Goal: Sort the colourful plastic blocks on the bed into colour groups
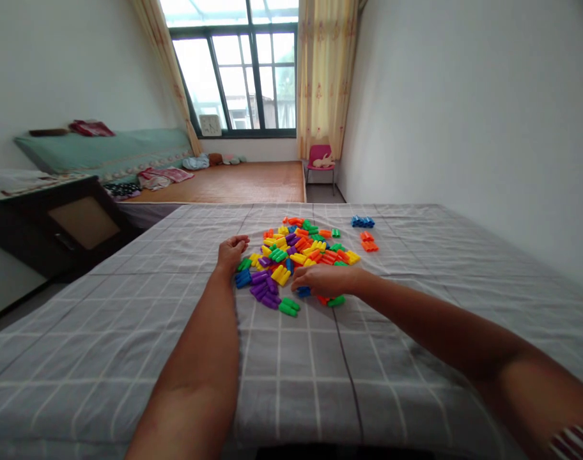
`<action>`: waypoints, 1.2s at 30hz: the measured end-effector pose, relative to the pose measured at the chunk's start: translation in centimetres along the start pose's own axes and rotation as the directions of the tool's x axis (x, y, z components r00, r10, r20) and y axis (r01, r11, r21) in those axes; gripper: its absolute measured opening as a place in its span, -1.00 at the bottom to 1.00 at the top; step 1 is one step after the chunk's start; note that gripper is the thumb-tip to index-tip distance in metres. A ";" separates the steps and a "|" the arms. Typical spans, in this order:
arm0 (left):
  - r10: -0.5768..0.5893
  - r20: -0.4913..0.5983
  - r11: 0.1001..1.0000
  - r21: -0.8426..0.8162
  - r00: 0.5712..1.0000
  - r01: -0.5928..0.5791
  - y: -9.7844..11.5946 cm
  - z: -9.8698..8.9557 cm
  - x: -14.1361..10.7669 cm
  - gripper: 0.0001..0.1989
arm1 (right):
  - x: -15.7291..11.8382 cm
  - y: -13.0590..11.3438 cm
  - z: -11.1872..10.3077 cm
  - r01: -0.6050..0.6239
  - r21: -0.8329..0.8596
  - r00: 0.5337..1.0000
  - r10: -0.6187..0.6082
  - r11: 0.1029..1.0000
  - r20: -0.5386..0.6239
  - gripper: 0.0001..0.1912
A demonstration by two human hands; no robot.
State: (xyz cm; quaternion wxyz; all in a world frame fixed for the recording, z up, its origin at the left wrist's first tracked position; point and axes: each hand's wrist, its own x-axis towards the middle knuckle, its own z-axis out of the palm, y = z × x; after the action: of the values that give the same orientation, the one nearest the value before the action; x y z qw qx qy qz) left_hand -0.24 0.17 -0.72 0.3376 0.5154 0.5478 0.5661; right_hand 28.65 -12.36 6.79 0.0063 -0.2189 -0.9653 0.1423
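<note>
A pile of plastic pieces in yellow, orange, green, purple and blue [298,249] lies on the grey checked cloth [301,370]. My left hand [233,252] is at the pile's left edge, its fingers bent toward the right; whether they pinch anything is too small to tell. Over the near right part of the pile, my right hand [323,280] reaches in with fingers curled down beside a blue piece [303,291]. Its fingertips are partly hidden. Apart from the pile, at the right, sit joined blue pieces [363,222] and orange pieces [368,241].
Beyond the cloth is a low bed [253,182] with clothes [162,177] on it. A dark cabinet [75,223] stands at the left. A pink chair [321,156] holds a soft toy near the curtain, and a white wall [488,128] runs along the right.
</note>
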 end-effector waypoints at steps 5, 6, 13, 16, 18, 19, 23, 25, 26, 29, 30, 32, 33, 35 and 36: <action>0.007 0.024 0.998 0.058 1.000 -0.008 -0.2 -0.2 0.0 -0.67 | 0.1 0.5 -0.4 -0.072 -0.137 0.997 0.069 0.988 -0.029 -0.55; 0.009 0.028 0.998 0.060 1.000 -0.011 -0.2 -0.3 0.0 -0.67 | 0.0 0.5 -0.4 -0.055 -0.145 0.998 0.053 0.988 -0.022 -0.56; -0.011 0.034 0.992 0.124 0.999 0.006 0.1 -0.3 -0.1 -0.64 | -0.5 0.6 -0.6 -0.010 -0.011 0.997 0.009 1.000 -0.071 -0.59; -0.005 0.040 0.988 0.156 0.999 -0.001 0.4 -0.4 -0.3 -0.63 | -1.6 2.3 -2.2 -0.032 0.105 0.959 0.060 0.994 -0.278 -0.61; 0.009 0.048 0.988 0.154 0.999 -0.016 0.4 -0.5 -0.4 -0.64 | -3.4 5.3 -3.7 -0.096 0.226 0.889 0.185 0.969 -0.418 -0.58; 0.012 0.050 0.988 0.150 0.999 -0.020 0.4 -0.5 -0.4 -0.64 | -4.7 7.5 -4.5 -0.149 0.304 0.841 0.283 0.941 -0.462 -0.58; 0.014 0.059 0.990 0.138 0.998 -0.022 0.2 -0.7 -0.1 -0.64 | -11.2 18.0 -5.9 -0.532 0.456 0.439 0.693 0.713 -0.572 -0.55; 0.013 0.065 0.989 0.145 0.998 -0.022 0.2 -0.7 -0.1 -0.64 | -14.1 22.8 -5.2 -0.718 0.408 0.212 0.735 0.564 -0.644 -0.57; 0.011 0.068 0.988 0.151 0.998 -0.021 0.2 -0.7 0.0 -0.64 | -15.3 24.8 -4.6 -0.772 0.399 0.143 0.747 0.495 -0.649 -0.58; 0.003 0.080 0.985 0.170 0.997 -0.016 0.2 -0.8 -0.1 -0.63 | -16.9 28.6 -1.7 -0.829 0.385 0.097 0.783 0.405 -0.615 -0.58; 0.001 0.083 0.985 0.173 0.997 -0.015 0.2 -0.9 -0.2 -0.62 | -17.0 29.3 -0.7 -0.833 0.383 0.101 0.790 0.399 -0.604 -0.57; -0.003 0.082 0.985 0.174 0.997 -0.011 0.3 -1.0 -0.3 -0.61 | -17.0 30.3 1.1 -0.827 0.399 0.098 0.799 0.396 -0.593 -0.55; -0.007 0.082 0.985 0.175 0.997 -0.008 0.3 -1.0 -0.3 -0.61 | -17.0 30.7 1.7 -0.815 0.421 0.091 0.805 0.398 -0.587 -0.52; -0.015 0.082 0.983 0.185 0.997 0.000 0.4 -1.1 -0.4 -0.60 | -17.3 31.5 2.4 -0.767 0.495 0.081 0.827 0.407 -0.556 -0.45; -0.017 0.082 0.981 0.194 0.996 0.001 0.5 -1.1 -0.4 -0.60 | -17.6 31.9 2.5 -0.732 0.538 0.084 0.840 0.417 -0.536 -0.40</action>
State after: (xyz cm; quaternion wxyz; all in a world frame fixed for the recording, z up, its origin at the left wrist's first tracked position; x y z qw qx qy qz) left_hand -1.06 -0.60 -0.21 0.3108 0.5665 0.5881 0.4865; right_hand 57.76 7.04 -3.61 0.3412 -0.7363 -0.5788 0.0803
